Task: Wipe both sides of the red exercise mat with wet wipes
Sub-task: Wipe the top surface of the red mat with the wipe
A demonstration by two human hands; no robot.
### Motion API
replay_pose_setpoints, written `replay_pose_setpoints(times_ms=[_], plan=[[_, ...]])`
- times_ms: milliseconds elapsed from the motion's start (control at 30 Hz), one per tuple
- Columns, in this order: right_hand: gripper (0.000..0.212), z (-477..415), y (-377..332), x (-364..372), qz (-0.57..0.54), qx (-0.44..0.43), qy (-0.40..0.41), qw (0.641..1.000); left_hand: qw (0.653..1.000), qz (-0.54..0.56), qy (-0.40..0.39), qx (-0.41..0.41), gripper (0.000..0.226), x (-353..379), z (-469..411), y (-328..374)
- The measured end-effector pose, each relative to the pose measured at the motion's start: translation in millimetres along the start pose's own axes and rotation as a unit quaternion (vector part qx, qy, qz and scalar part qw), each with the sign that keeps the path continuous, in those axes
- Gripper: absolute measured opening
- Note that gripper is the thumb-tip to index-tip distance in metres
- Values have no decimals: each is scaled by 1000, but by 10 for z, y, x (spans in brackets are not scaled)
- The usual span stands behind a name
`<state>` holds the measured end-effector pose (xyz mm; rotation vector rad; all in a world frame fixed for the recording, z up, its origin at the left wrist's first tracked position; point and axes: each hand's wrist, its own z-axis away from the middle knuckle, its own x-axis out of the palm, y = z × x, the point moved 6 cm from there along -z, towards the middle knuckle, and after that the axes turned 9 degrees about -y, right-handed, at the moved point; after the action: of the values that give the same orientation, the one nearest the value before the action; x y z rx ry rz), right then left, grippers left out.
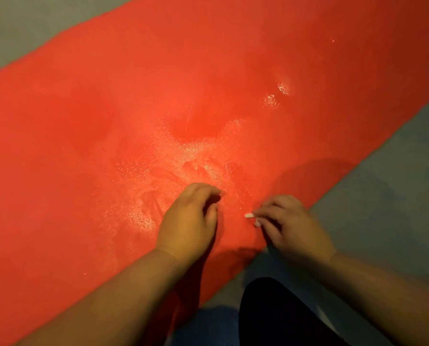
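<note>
**A:** Which way does the red exercise mat (158, 108) run?

**B:** It lies flat on the grey floor (395, 183). Its long axis slants from lower left to upper right, and its near long edge passes under the right hand (290, 226).

**A:** Anything around it or in the way?

**B:** The 2 forearms (113, 295) reach in over that edge. A dark trouser leg (270, 313) sits just beside the mat.

**A:** And the surface?

**B:** Fine and pebbled, dimpled in places, with glistening wet patches (208, 168) ahead of the hands.

**A:** The fingers?

**B:** The left hand (191, 221) has its fingers curled close together, tips down toward the mat. The right hand is curled too, with 2 pale tips (249, 215) showing. I cannot tell whether either hand pinches a wipe.
</note>
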<state>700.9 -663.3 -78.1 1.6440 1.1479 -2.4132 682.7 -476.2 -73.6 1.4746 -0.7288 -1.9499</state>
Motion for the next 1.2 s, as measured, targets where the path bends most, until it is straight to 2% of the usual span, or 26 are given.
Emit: replay_pose_setpoints(times_ms=[100, 167, 233, 300, 367, 433, 500, 567, 600, 633, 700, 767, 833, 900, 967, 1033, 1067, 1100, 1200], plan=[[26, 87, 58, 1, 24, -2, -5, 1000, 999, -49, -7, -21, 26, -190, 83, -248], [14, -1, 81, -66, 21, 18, -10, 1000, 995, -97, -2, -17, 25, -339, 126, -347], [8, -331, 110, -182, 8, 78, 15, 997, 987, -157, -11, -7, 24, -457, 147, -435], [9, -805, 223, -344, -19, 181, 83, 980, 976, -213, -32, -20, 38, -552, 144, -570], [6, -1185, 147, -392, -26, 235, 90, 967, 968, -241, -41, -62, 48, -702, 142, -694], [8, -1344, -223, -107, -6, 170, 11, 985, 963, -242, -50, -106, 60, -858, 156, -838], [13, -1182, -768, 324, 18, 33, -88, 995, 956, -251, -78, -130, 68, -999, 168, -963], [16, -945, -1100, 552, 48, -93, -157, 982, 954, -249, -85, -141, 71, -1153, 181, -1056], [17, -971, -1094, 533, 57, -124, -170, 976, 956, -241, -75, -152, 71, -1235, 204, -1100], [17, -1094, -1024, 435, 56, -110, -160, 979, 956, -235, -64, -162, 72, -1301, 232, -1155], [13, -1453, -751, 119, 48, -2, -88, 995, 953, -237, -71, -172, 74, -1354, 288, -1267], [10, -1744, -499, -126, 57, 95, -26, 994, 944, -255, -116, -176, 79, -1362, 348, -1377], [6, -1870, -485, -147, 72, 156, -11, 985, 932, -266, -168, -179, 85, -1426, 366, -1452], [7, -1859, -730, 37, 95, 133, -44, 986, 913, -295, -223, -170, 91, -1528, 349, -1449], [13, -1751, -1128, 322, 112, 30, -124, 985, 894, -339, -250, -156, 96, -1635, 260, -1416], [16, -1709, -1478, 560, 141, -93, -235, 957, 887, -350, -250, -169, 106, -1733, 178, -1436], [15, -1830, -1508, 555, 163, -120, -254, 946, 886, -346, -247, -184, 111, -1759, 161, -1475], [13, -2022, -1446, 476, 183, -108, -244, 946, 884, -345, -245, -197, 115, -1762, 153, -1518], [11, -2541, -958, -49, 193, 54, -120, 972, 871, -374, -243, -206, 115, -1731, 160, -1618]])
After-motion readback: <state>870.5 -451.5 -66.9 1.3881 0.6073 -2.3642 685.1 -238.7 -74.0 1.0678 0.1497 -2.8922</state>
